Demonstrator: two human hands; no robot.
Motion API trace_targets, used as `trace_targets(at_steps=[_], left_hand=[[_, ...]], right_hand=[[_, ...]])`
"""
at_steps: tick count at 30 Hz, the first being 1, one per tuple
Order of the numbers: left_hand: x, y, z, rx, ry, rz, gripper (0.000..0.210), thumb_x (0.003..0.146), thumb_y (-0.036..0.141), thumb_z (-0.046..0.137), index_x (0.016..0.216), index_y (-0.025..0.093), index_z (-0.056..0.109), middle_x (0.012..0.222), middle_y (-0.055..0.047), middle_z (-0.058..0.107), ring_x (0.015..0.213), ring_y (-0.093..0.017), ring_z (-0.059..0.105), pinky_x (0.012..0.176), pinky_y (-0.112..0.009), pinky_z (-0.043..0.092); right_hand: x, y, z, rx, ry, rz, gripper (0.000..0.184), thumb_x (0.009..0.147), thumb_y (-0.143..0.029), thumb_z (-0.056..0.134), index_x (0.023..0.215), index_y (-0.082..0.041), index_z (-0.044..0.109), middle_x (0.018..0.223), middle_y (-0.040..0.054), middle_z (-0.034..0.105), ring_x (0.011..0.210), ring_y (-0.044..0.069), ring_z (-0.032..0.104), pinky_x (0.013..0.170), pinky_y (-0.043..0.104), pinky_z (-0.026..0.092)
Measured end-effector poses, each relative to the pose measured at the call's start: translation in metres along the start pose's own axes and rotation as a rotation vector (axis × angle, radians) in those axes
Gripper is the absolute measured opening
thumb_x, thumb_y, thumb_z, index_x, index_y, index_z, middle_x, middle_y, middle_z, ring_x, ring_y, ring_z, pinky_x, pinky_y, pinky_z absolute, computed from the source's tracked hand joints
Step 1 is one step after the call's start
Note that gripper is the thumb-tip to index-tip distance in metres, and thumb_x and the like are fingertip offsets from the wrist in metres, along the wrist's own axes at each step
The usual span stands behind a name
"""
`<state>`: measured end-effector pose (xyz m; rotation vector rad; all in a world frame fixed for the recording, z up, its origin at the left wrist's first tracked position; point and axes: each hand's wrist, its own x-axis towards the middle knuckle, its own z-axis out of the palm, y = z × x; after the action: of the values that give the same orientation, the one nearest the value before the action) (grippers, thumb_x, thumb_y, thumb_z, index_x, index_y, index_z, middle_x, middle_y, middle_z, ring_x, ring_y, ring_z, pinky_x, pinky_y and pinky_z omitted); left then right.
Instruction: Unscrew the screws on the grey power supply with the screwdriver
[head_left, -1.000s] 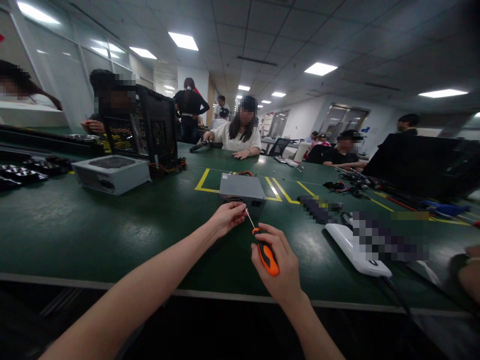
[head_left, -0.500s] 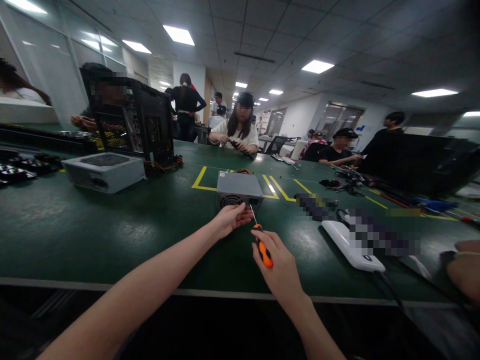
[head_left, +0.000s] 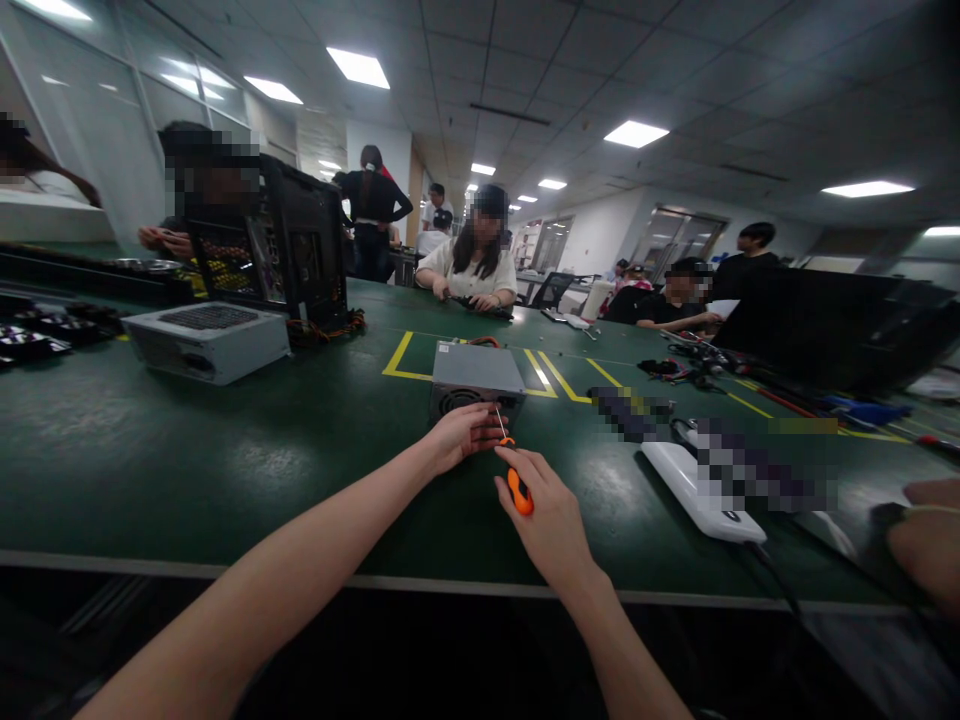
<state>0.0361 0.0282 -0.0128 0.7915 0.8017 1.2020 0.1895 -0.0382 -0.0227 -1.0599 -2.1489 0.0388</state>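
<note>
A grey computer power supply unit [head_left: 478, 368] sits on the green table in front of me, its fan grille and socket side facing me. My left hand [head_left: 466, 436] is at this near face, fingers stretched toward the right and apart, beside the screwdriver's tip. Whether a fingertip touches the shaft or a small screw cannot be made out. My right hand [head_left: 546, 505] is closed around the orange and black handle of a screwdriver [head_left: 520, 492]. Its thin metal shaft points up and away, with the tip close to the unit's face by my left fingers.
Left of me lie another grey power supply [head_left: 210, 342] and a black computer case [head_left: 304, 240]. To the right are a white power bank [head_left: 701, 492] with a cable, blurred-out items and a dark monitor [head_left: 840, 325]. Across the table a person [head_left: 480, 255] handles a dark object.
My right hand has shifted slightly left and up with the screwdriver, and the handle is turned in my grip. My left hand and the power supply stay nearly in place.
</note>
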Motion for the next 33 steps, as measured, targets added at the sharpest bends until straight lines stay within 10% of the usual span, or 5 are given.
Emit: trace_targets(at_steps=[25, 33], left_hand=[[0.0038, -0.0048, -0.0074, 0.048, -0.034, 0.011, 0.028, 0.085, 0.017, 0.048, 0.113, 0.015, 0.05, 0.094, -0.01, 0.064, 0.069, -0.012, 0.063, 0.058, -0.021, 0.051], [-0.0043, -0.0005, -0.0013, 0.119, -0.014, 0.004, 0.03, 0.083, 0.013, 0.047, 0.113, 0.013, 0.049, 0.093, -0.009, 0.064, 0.068, -0.011, 0.062, 0.062, -0.022, 0.049]], right_hand=[[0.0014, -0.0013, 0.0014, 0.053, 0.012, 0.127, 0.038, 0.084, -0.032, 0.045, 0.119, -0.018, 0.042, 0.109, 0.0085, 0.06, 0.094, 0.02, 0.061, 0.079, 0.036, 0.051], [0.0058, -0.0057, -0.0048, -0.201, 0.128, -0.077, 0.031, 0.086, -0.02, 0.041, 0.115, -0.016, 0.05, 0.105, 0.0114, 0.058, 0.091, 0.02, 0.06, 0.076, 0.032, 0.05]])
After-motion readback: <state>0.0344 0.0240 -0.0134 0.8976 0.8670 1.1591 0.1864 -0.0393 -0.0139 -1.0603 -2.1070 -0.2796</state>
